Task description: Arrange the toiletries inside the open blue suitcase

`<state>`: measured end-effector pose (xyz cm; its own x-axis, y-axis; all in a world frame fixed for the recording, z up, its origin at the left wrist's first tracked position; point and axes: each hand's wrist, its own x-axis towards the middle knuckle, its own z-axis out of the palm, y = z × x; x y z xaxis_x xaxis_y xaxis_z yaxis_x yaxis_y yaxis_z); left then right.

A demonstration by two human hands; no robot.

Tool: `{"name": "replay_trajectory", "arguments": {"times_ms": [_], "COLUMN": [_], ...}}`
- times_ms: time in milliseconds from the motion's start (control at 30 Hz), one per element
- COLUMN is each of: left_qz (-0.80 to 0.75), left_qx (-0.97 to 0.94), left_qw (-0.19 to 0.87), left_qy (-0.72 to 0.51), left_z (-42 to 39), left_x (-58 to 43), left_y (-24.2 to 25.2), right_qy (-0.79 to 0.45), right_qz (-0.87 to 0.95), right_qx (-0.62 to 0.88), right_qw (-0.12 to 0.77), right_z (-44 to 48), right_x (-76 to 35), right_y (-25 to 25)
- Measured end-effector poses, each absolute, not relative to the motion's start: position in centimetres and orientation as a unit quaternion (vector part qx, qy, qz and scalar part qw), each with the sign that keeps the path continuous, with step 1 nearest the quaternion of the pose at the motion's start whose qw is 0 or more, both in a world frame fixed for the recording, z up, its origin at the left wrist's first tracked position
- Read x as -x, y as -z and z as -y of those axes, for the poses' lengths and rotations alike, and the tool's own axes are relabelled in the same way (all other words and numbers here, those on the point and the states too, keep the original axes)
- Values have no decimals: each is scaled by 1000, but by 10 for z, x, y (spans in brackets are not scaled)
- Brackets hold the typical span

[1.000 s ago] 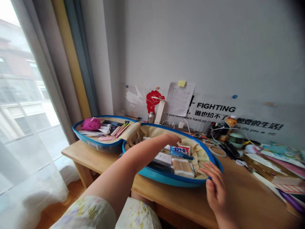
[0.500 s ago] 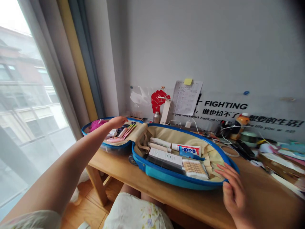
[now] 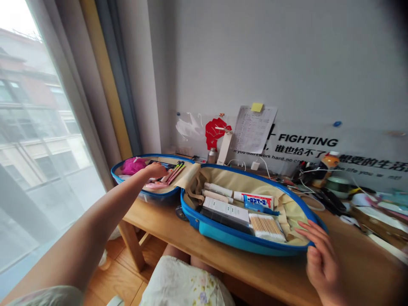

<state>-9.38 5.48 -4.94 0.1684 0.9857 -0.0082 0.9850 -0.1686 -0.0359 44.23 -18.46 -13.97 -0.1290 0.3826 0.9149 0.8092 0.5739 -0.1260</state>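
Observation:
An open blue suitcase (image 3: 255, 245) with a cream lining lies on the wooden desk, its smaller half to the left. My left hand (image 3: 156, 170) is down over that half, fingers curled together; whatever they hold is hidden. Close beside it are slim pink and yellow sticks (image 3: 174, 173), pink items (image 3: 156, 185) and a purple mesh bundle (image 3: 132, 166). At the right end, my right hand (image 3: 321, 254) rests across the rim with fingers outstretched and thumb outside. Cotton swabs (image 3: 267, 226), a white box (image 3: 225, 210), a toothpaste tube (image 3: 255, 199) and a blue tube (image 3: 259, 208) lie in the larger half.
Behind the suitcase stand a small bottle (image 3: 211, 155) and a white upright strip (image 3: 225, 148) near the wall. White cables (image 3: 266, 165) run along the desk's back. An orange-topped bottle (image 3: 328, 163), a green jar (image 3: 338, 186) and other clutter fill the right side.
My left hand has lowered from above the left half toward its contents. My right hand stays at the rim. The whole view has shifted slightly, moving the scene rightward.

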Motion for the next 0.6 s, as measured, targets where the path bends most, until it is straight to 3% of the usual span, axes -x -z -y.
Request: {"name": "replay_trajectory", "arguments": {"times_ms": [167, 367, 600], "left_qz": [669, 670, 656], "left_qx": [737, 736, 751], "left_qw": [3, 14, 54], "left_qy": [-96, -91, 52], "left_z": [-58, -44, -31], "left_x": [75, 73, 44], "left_y": [51, 39, 9], "right_qy": [203, 199, 203], "right_qz": [719, 723, 725], "right_qx": [421, 407, 407], "right_qw": [515, 522, 518], "right_z": [185, 184, 185], "right_x": [-444, -443, -441], "right_y": [142, 142, 140]}}
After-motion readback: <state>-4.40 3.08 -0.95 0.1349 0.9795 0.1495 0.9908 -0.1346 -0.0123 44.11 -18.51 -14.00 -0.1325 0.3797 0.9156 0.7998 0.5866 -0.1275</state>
